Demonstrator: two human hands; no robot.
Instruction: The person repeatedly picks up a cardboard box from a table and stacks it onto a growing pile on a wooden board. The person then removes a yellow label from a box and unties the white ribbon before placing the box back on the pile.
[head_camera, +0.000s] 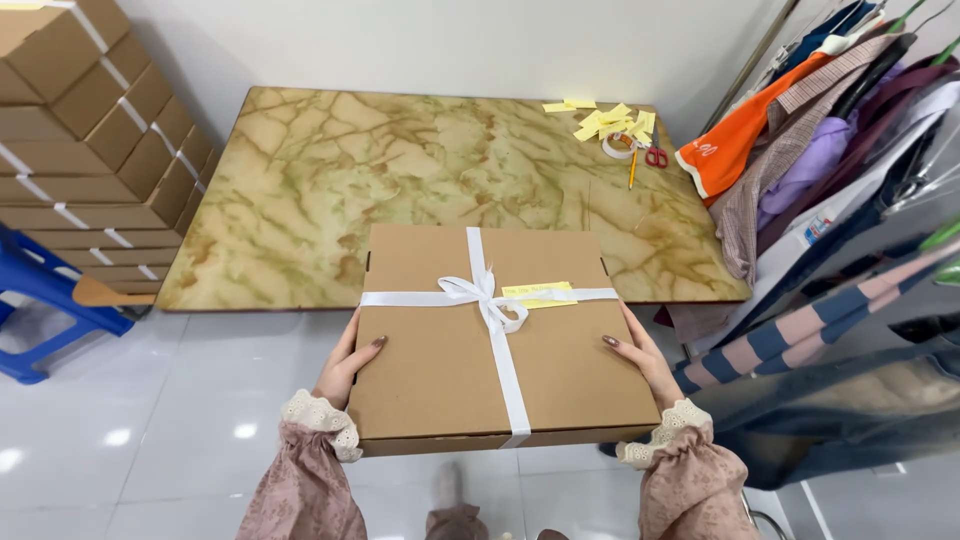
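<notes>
Fingers (352, 358) of both hands clamp the side edges of a flat cardboard box (430, 340) — one hand each side.

The left hand (345, 372) and right hand (645, 362) are closed on the box, thumbs on its lid, holding it level between them; its far edge lies over the near rim of the marbled counter (300, 190). A white ribbon (492, 305) with a bow crosses the lid midway between the fingers, a yellow slip (540, 293) beside it. Best kept flat, gripped evenly — away from the bow.
</notes>
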